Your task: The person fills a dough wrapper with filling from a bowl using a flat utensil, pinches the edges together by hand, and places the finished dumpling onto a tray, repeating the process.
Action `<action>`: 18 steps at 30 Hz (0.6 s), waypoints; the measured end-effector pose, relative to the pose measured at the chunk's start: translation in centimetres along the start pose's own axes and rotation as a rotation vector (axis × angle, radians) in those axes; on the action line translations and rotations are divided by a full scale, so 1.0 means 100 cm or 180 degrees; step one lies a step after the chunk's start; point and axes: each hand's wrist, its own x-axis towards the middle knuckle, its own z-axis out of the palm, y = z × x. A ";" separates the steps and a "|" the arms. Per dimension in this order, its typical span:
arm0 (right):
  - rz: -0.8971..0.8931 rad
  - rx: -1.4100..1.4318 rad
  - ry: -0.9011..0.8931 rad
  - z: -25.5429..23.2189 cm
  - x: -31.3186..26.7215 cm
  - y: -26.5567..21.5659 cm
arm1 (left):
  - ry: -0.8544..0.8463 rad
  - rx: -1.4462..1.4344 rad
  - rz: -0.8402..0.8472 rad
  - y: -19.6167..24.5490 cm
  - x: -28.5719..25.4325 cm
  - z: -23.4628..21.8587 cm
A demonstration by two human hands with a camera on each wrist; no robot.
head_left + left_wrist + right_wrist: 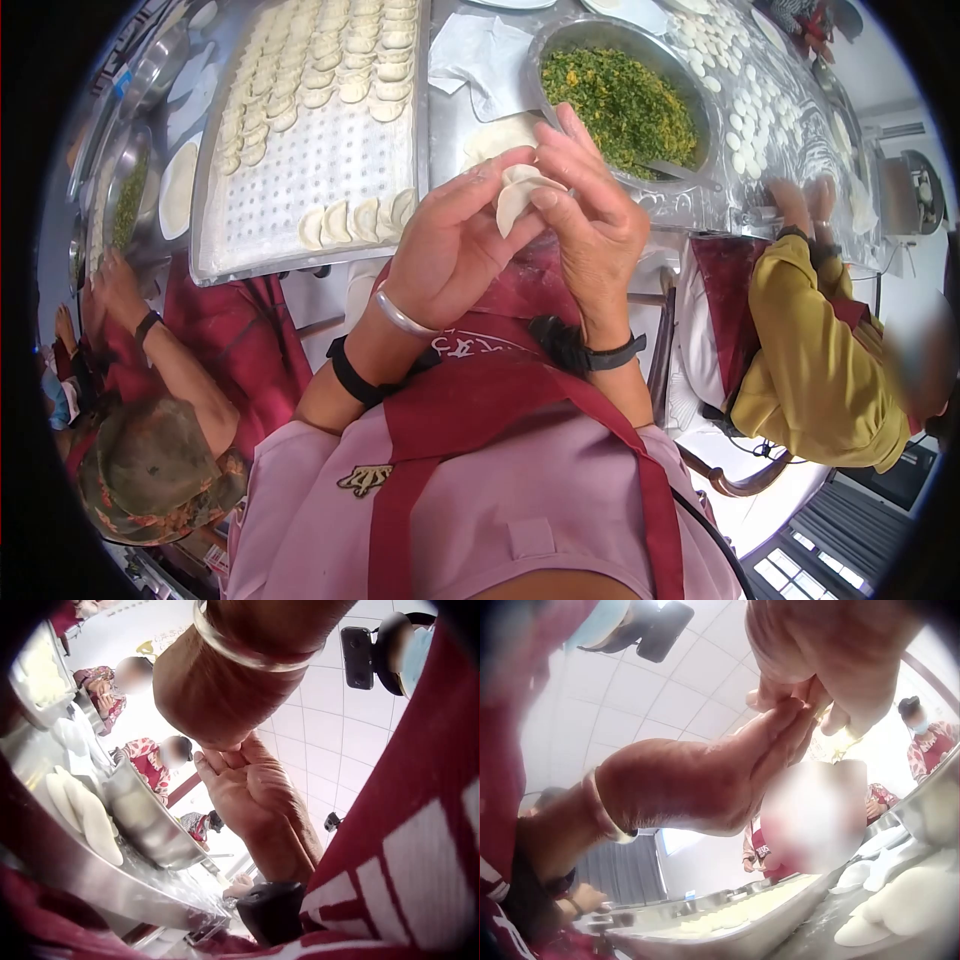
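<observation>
Folded dumpling (517, 196) was pinched between the fingertips of both hands: left hand (450, 245) gripped its near edge, right hand (592, 215) curled over its far edge.

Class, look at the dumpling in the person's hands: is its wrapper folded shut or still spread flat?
Folded. The dumpling shows a half-moon shape with a curved edge, pinched between the left hand and right hand. Whether the seam is fully sealed cannot be told.

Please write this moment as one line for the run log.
left hand: pinches dumpling | right hand: pinches dumpling | near: filling bowl, dumpling tray
</observation>
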 end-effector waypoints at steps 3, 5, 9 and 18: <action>-0.0081 -0.0093 -0.0147 -0.006 -0.002 0.008 | -0.0015 -0.0031 -0.0018 0.000 -0.001 0.004; -0.0114 -0.0201 -0.0238 -0.009 -0.001 0.010 | -0.0003 -0.0001 -0.0031 0.000 -0.001 0.003; 0.0129 -0.0099 -0.0323 -0.009 0.003 0.006 | 0.0092 0.0078 -0.0107 0.003 -0.002 -0.001; 0.0261 -0.0217 -0.0988 -0.013 0.010 0.000 | -0.0029 0.0419 -0.0426 0.012 -0.006 -0.007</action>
